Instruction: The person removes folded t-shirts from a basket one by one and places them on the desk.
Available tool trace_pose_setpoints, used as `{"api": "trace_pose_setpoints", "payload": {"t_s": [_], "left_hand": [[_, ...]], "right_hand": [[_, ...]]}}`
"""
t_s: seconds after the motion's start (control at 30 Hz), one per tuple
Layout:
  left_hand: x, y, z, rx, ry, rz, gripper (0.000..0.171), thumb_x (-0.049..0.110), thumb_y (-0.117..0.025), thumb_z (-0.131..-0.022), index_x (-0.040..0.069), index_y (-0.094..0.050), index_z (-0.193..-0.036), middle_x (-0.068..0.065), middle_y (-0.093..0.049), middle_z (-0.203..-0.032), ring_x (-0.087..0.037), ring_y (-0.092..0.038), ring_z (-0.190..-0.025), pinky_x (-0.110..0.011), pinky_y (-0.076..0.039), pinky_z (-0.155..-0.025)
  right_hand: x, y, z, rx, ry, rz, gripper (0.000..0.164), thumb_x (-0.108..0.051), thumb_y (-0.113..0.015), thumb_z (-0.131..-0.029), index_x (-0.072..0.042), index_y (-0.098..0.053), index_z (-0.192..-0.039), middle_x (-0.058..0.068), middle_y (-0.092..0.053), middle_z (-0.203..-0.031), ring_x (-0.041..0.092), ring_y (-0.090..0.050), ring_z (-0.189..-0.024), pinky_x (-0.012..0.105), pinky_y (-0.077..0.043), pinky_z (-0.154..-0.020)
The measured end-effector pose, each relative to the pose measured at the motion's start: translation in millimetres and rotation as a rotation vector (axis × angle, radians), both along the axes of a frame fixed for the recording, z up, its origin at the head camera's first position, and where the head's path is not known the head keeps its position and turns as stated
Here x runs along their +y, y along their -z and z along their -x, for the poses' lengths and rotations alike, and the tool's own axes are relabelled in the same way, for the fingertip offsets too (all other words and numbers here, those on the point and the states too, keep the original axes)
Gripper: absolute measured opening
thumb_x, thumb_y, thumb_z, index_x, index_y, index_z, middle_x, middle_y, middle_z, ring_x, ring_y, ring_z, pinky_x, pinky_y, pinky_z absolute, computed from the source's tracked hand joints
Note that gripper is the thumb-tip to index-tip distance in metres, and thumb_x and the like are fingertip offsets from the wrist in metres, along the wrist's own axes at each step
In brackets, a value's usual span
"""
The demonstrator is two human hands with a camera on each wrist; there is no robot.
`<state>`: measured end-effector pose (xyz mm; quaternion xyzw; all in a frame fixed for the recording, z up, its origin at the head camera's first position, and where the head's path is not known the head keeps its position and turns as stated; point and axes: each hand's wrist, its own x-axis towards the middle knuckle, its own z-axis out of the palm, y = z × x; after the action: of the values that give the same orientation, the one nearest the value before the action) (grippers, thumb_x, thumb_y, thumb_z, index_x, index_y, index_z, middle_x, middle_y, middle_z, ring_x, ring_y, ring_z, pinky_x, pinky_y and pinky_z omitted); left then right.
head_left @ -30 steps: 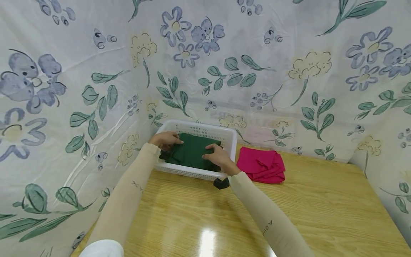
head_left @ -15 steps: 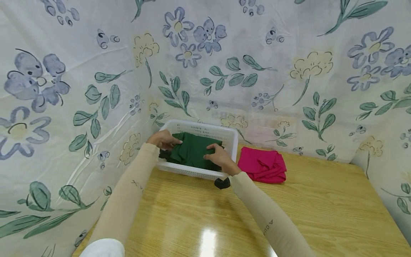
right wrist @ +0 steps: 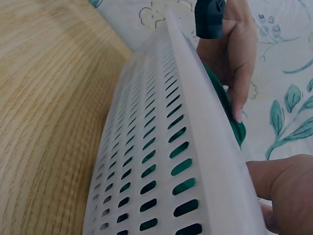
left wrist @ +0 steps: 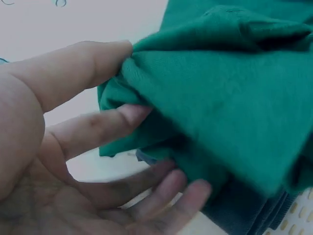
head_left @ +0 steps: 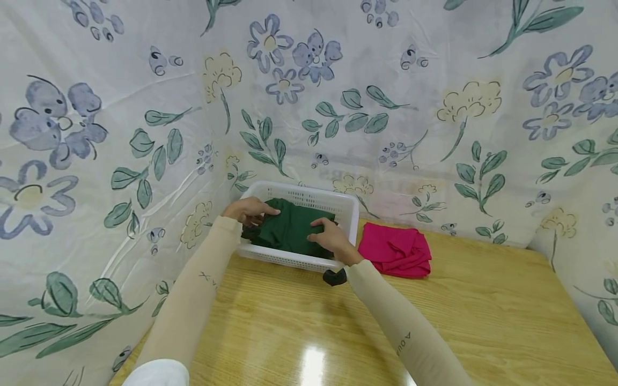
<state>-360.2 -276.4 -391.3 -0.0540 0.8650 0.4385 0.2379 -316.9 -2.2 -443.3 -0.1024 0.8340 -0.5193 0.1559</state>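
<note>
A green cloth (head_left: 294, 228) lies folded in a white perforated plastic basket (head_left: 285, 258). At its left end my left hand (head_left: 248, 209) pinches a fold; in the left wrist view the thumb and index finger (left wrist: 93, 129) hold the cloth's bunched edge, the other fingers below it. Over the right part of the cloth is my right hand (head_left: 332, 238), thumb and index finger spread apart; whether it presses the cloth is unclear. The right wrist view shows mostly the basket's side wall (right wrist: 146, 161), with part of the right hand behind the rim.
To the right of the basket a folded bright pink cloth (head_left: 393, 249) lies on the wooden table (head_left: 463, 311). Dark fabric (left wrist: 239, 205) sits beneath the green cloth. Floral sheeting (head_left: 367, 107) hangs behind and to the left, close to the basket.
The left end of the green cloth is more raised and bunched, drawn slightly inward by my left hand. My right hand stays nearly in place.
</note>
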Motion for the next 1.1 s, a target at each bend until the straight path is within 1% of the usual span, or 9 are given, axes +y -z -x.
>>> {"api": "trace_pose_setpoints", "payload": {"t_s": [0.13, 0.2, 0.3, 0.43, 0.57, 0.67, 0.73, 0.9, 1.1], "left_hand": [[3.4, 3.3, -1.2, 0.051, -0.018, -0.014, 0.043, 0.033, -0.074, -0.097, -0.002, -0.061, -0.118, -0.015, -0.059, -0.113, -0.032, -0.060, -0.110, -0.044, -0.054, -0.092], [5.9, 3.5, -2.5, 0.067, -0.012, -0.012, 0.039, 0.032, -0.074, -0.097, 0.000, -0.061, -0.115, -0.011, -0.058, -0.110, -0.027, -0.060, -0.104, -0.041, -0.055, -0.088], [10.6, 2.8, -2.6, 0.062, 0.004, -0.024, 0.049, 0.032, -0.072, -0.098, -0.001, -0.055, -0.129, -0.014, -0.054, -0.124, -0.025, -0.058, -0.101, -0.038, -0.055, -0.085], [16.8, 0.9, -0.9, 0.020, 0.014, -0.056, 0.058, 0.033, -0.072, -0.099, -0.001, -0.043, -0.136, -0.018, -0.044, -0.137, -0.028, -0.057, -0.102, -0.035, -0.054, -0.082], [20.4, 0.7, -0.8, 0.001, 0.006, -0.059, 0.073, 0.033, -0.073, -0.098, 0.002, -0.030, -0.149, -0.025, -0.033, -0.151, -0.040, -0.058, -0.118, -0.041, -0.054, -0.091], [22.3, 2.2, -1.5, 0.010, -0.028, -0.046, 0.092, 0.031, -0.074, -0.097, 0.001, -0.013, -0.158, -0.030, -0.023, -0.158, -0.045, -0.053, -0.129, -0.047, -0.051, -0.100], [22.7, 3.8, -1.9, 0.026, -0.053, -0.021, 0.099, 0.030, -0.074, -0.096, -0.004, -0.007, -0.159, -0.030, -0.027, -0.153, -0.042, -0.054, -0.124, -0.048, -0.051, -0.100], [21.1, 7.0, -0.7, 0.037, -0.056, 0.081, 0.093, 0.031, -0.074, -0.097, -0.013, -0.016, -0.156, -0.022, -0.042, -0.119, -0.027, -0.050, -0.090, -0.042, -0.056, -0.085], [19.8, 10.6, 5.9, 0.032, -0.004, 0.183, 0.099, 0.036, -0.074, -0.095, -0.013, -0.015, -0.158, -0.025, -0.045, -0.129, -0.022, -0.046, -0.083, -0.032, -0.049, -0.070]], "right_hand": [[0.4, -0.1, 0.1, 0.013, -0.001, -0.009, 0.043, -0.018, -0.070, -0.098, -0.011, -0.058, -0.138, 0.015, -0.051, -0.149, 0.035, -0.053, -0.129, 0.053, -0.045, -0.107], [0.1, -0.5, 0.1, 0.015, -0.005, -0.017, 0.042, -0.018, -0.071, -0.098, -0.012, -0.059, -0.137, 0.015, -0.050, -0.149, 0.035, -0.053, -0.129, 0.052, -0.045, -0.107], [-0.1, -0.8, 0.4, 0.017, -0.005, -0.027, 0.041, -0.018, -0.071, -0.097, -0.012, -0.059, -0.136, 0.015, -0.050, -0.150, 0.035, -0.053, -0.130, 0.052, -0.045, -0.106], [0.4, -1.2, 1.0, 0.012, 0.002, -0.023, 0.041, -0.018, -0.072, -0.096, -0.012, -0.060, -0.135, 0.015, -0.050, -0.150, 0.035, -0.052, -0.132, 0.052, -0.044, -0.108], [1.0, -1.5, 1.3, 0.014, 0.001, -0.022, 0.041, -0.017, -0.071, -0.097, -0.012, -0.060, -0.135, 0.016, -0.050, -0.150, 0.035, -0.051, -0.132, 0.052, -0.044, -0.108], [1.0, -2.3, 0.8, 0.015, -0.001, -0.026, 0.041, -0.017, -0.071, -0.097, -0.012, -0.059, -0.136, 0.016, -0.050, -0.150, 0.036, -0.052, -0.132, 0.052, -0.044, -0.107], [0.8, -2.8, -0.1, 0.016, 0.000, -0.030, 0.041, -0.017, -0.071, -0.097, -0.012, -0.059, -0.136, 0.016, -0.050, -0.150, 0.036, -0.052, -0.131, 0.052, -0.045, -0.107], [0.6, -3.5, -2.1, 0.019, -0.003, -0.024, 0.041, -0.016, -0.071, -0.097, -0.011, -0.059, -0.136, 0.016, -0.051, -0.149, 0.035, -0.054, -0.127, 0.052, -0.046, -0.105], [1.7, -4.1, -2.5, 0.016, -0.010, -0.013, 0.039, -0.016, -0.071, -0.097, -0.012, -0.059, -0.135, 0.016, -0.051, -0.148, 0.035, -0.054, -0.126, 0.053, -0.047, -0.104]]}}
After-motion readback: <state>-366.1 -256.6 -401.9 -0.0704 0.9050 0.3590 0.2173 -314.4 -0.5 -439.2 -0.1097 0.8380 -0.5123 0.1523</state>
